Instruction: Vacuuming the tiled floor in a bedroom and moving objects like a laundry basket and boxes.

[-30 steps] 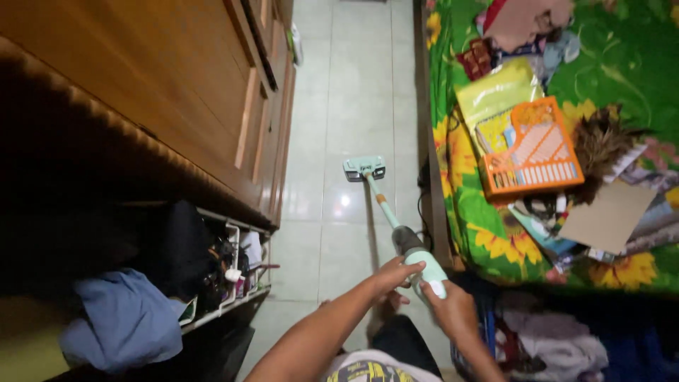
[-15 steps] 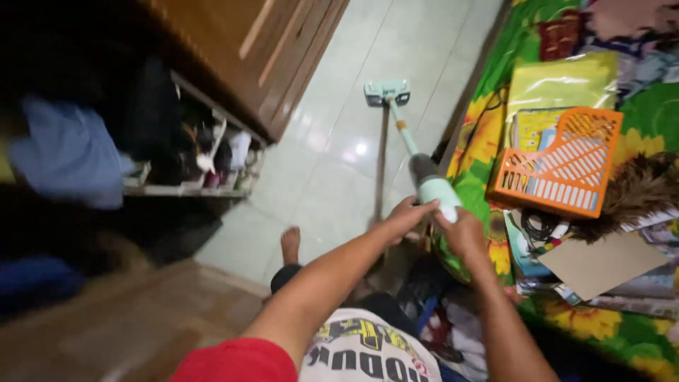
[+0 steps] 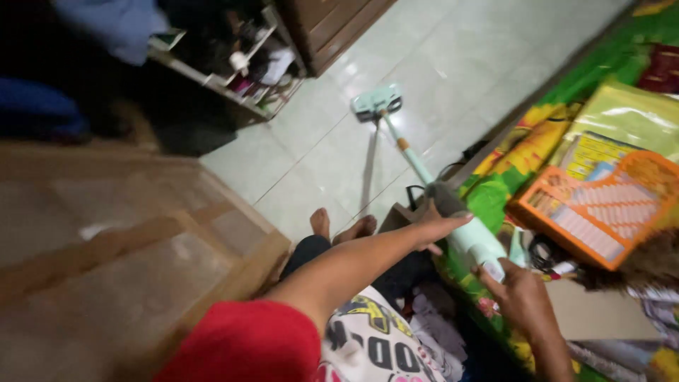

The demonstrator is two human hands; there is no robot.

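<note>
I hold a mint-green stick vacuum (image 3: pixel 468 233) with both hands. My left hand (image 3: pixel 433 228) grips its grey body from the left side. My right hand (image 3: pixel 518 293) wraps the white handle end nearer to me. The vacuum's thin tube runs away from me to its flat floor head (image 3: pixel 377 102), which rests on the pale tiled floor (image 3: pixel 332 141). My bare feet (image 3: pixel 344 226) stand on the tiles just below the vacuum's body.
A bed with a green flowered sheet (image 3: pixel 495 191) runs along the right, carrying an orange plastic basket (image 3: pixel 601 209), a yellow-green packet (image 3: pixel 629 110) and cardboard (image 3: pixel 601 318). A wooden cupboard (image 3: pixel 332 28) and a cluttered shelf (image 3: pixel 240 71) stand upper left. A wooden surface (image 3: pixel 120 269) lies at left.
The view has swung left and tilted, so the bed and vacuum now sit further right. Both hands keep their hold on the vacuum; the floor head stays on the tiles.
</note>
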